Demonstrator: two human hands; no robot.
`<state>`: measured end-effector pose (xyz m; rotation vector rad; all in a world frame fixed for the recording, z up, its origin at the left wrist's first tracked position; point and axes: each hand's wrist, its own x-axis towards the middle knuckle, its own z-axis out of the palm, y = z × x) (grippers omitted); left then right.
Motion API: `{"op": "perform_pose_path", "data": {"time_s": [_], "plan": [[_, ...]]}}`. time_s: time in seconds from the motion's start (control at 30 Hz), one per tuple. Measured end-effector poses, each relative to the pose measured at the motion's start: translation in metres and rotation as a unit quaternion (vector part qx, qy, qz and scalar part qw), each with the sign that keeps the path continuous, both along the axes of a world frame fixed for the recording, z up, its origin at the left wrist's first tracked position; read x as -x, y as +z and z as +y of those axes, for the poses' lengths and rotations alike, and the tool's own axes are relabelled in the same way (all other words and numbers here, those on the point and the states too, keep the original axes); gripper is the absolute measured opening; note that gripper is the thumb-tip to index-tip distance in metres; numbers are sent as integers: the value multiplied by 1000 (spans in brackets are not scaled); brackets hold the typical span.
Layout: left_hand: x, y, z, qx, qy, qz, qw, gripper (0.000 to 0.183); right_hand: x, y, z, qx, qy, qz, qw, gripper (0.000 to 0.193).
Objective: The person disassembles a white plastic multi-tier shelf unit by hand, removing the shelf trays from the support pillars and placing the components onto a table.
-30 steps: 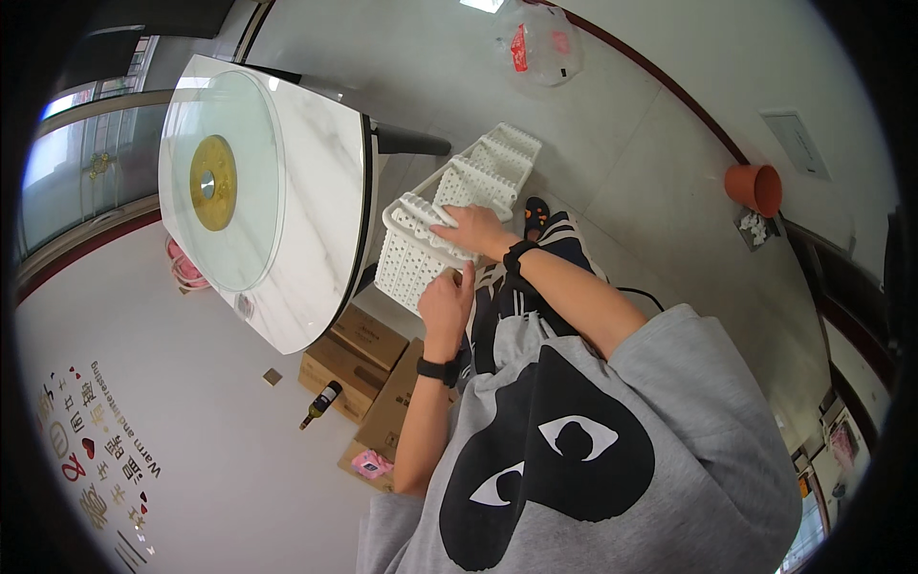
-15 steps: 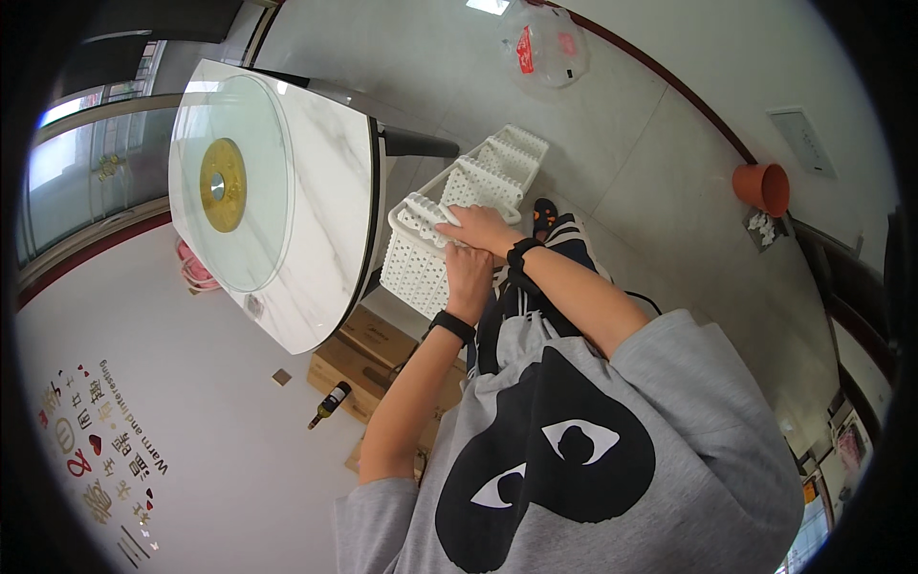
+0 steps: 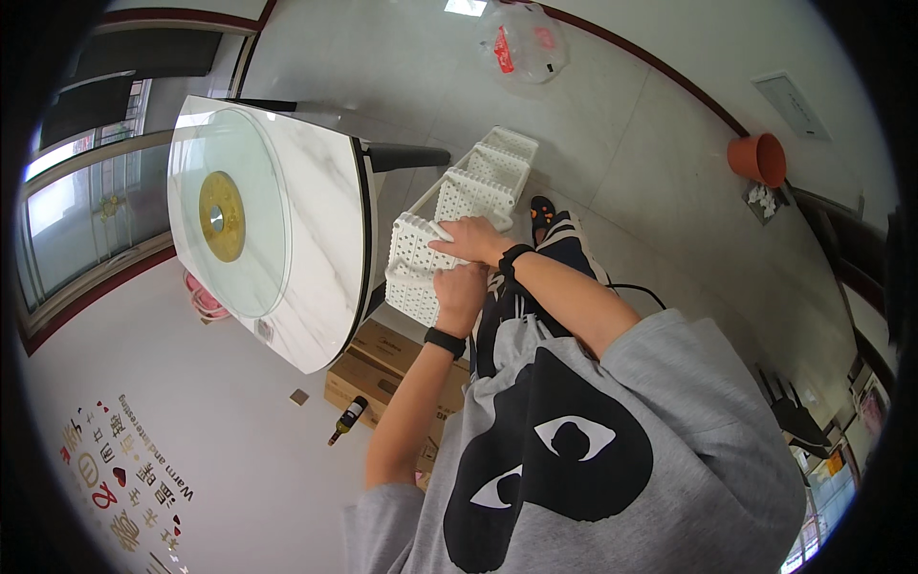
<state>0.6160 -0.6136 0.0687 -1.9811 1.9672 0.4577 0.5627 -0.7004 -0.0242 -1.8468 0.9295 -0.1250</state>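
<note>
A white plastic rack with perforated, tiered shelves stands on the floor in front of me, right of the round-topped table. My right hand is closed over its near side rail, fingers reaching across the edge. Just nearer to me, my left hand is curled tight at the rack's near end, against the same side. Its fingertips are mostly hidden. Both wrists carry black bands. The rack's near end shows a perforated panel and a lower shelf below it.
The marble-look table with its glass turntable stands close on the left. Cardboard boxes and a dark bottle lie near the wall. An orange bin sits at the right, and a clear plastic bag lies far ahead.
My left hand has shifted a little left and nearer along the rack. The rack's near panel now shows more of its perforated face. The whole view has also shifted slightly.
</note>
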Motion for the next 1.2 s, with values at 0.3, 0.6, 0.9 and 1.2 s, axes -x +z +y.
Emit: {"op": "perform_pose_path", "data": {"time_s": [0.3, 0.6, 0.9, 1.2], "plan": [[-66, 40, 47, 70, 114, 103, 986, 38, 25, 3, -46, 7, -83, 5, 997, 57], [-204, 22, 55, 161, 213, -62, 962, 22, 40, -5, -54, -10, -82, 24, 996, 60], [-182, -29, 82, 258, 303, -139, 907, 53, 39, 0, -41, -47, -95, -14, 994, 62], [-52, 7, -14, 243, 82, 148, 955, 57, 29, 4, -18, 59, 12, 30, 998, 60]]}}
